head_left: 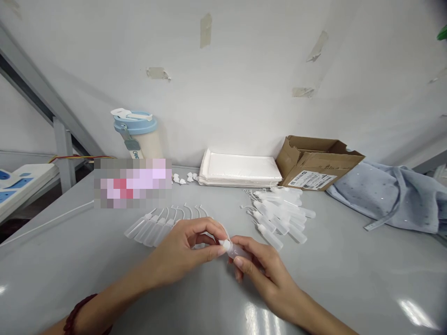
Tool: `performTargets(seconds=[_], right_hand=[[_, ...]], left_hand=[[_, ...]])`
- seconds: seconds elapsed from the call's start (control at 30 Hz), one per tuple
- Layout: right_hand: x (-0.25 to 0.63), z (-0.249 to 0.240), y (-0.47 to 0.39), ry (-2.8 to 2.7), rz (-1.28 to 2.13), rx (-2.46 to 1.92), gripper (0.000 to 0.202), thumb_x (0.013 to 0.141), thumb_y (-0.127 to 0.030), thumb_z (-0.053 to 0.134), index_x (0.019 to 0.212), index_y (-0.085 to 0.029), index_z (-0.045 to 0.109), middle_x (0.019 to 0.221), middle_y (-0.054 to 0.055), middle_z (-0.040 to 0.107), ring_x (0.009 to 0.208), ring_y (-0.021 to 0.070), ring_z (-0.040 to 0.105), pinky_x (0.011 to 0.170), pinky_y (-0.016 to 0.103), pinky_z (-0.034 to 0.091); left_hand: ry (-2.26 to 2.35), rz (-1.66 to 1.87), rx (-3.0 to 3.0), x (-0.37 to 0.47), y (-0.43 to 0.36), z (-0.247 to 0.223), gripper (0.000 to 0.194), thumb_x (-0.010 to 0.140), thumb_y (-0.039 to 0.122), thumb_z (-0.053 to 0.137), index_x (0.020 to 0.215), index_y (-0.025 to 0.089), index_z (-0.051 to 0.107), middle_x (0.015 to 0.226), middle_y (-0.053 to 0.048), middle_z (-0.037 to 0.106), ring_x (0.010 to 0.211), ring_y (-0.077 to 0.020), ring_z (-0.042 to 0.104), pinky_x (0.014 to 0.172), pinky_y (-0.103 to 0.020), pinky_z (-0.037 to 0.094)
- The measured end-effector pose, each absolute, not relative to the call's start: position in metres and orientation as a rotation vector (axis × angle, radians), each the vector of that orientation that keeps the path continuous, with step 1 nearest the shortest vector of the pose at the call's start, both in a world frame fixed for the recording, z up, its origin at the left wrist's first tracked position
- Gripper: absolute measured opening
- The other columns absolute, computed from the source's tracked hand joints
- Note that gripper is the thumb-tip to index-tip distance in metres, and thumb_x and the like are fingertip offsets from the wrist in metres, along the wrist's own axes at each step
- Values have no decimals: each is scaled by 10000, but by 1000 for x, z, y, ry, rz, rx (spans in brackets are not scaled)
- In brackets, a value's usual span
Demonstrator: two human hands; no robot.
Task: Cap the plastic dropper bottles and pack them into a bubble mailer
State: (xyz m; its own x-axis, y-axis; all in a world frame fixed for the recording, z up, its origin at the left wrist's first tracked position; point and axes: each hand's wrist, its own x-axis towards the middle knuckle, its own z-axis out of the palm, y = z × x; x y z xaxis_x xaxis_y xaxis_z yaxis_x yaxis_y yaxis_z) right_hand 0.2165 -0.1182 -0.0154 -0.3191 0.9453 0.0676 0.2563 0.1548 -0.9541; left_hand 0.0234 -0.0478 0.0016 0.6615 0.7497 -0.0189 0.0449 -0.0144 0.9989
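Observation:
Between my hands is a small translucent squeeze bottle (238,251) with a white nozzle cap (225,243) and a thin tube-like strand. My right hand (260,265) is closed round the bottle's body. With thumb and fingertips, my left hand (195,244) pinches the cap end. Beyond my left hand lies a row of similar bottles (150,231) side by side, their thin curved strands pointing away; my hand hides part of the row. To the right, a loose pile of more such bottles (279,211) lies on the grey table (331,279).
Along the wall stand a blue-lidded tumbler (139,132), a stack of white padded envelopes (240,170) and an open cardboard box (314,165). Small white pieces (179,179) lie left of the envelopes. Grey-blue cloth (387,197) lies at the right, a power strip (24,186) at far left.

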Motion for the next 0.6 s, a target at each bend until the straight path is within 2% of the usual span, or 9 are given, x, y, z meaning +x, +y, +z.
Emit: performTargets(seconds=[0.2, 0.37, 0.47, 0.6], right_hand=[[216, -18, -116, -1550, 1362, -1085, 262, 939, -295, 435, 1154, -204, 553, 675, -19, 567, 611, 113, 537, 619, 257, 429], [216, -20, -119, -1597, 1308, -1144, 270, 932, -286, 449, 1169, -204, 550, 669, -13, 562, 634, 127, 533, 601, 263, 413], [216, -20, -119, -1487, 1415, -1132, 267, 924, -301, 471, 1149, -188, 557, 701, -2, 574, 593, 109, 517, 578, 259, 408], [216, -18, -115, -1291, 1687, -982, 263, 902, -331, 509, 1084, -156, 581, 763, 21, 589, 515, 75, 483, 532, 249, 409]], left_hand=[[669, 678, 1536, 26, -47, 1, 54, 799, 184, 634, 838, 175, 671, 907, -24, 617, 861, -160, 585, 780, -276, 502], [770, 643, 1542, 27, -50, 0, 86, 817, 237, 629, 781, 170, 667, 782, -3, 606, 712, -116, 559, 670, -235, 485], [690, 657, 1567, 25, -51, 1, 47, 825, 179, 606, 835, 182, 652, 867, -7, 596, 802, -126, 573, 735, -247, 501], [576, 658, 1646, 22, -52, 5, 121, 831, 90, 563, 851, 186, 634, 928, -13, 601, 886, -124, 581, 819, -251, 484]])
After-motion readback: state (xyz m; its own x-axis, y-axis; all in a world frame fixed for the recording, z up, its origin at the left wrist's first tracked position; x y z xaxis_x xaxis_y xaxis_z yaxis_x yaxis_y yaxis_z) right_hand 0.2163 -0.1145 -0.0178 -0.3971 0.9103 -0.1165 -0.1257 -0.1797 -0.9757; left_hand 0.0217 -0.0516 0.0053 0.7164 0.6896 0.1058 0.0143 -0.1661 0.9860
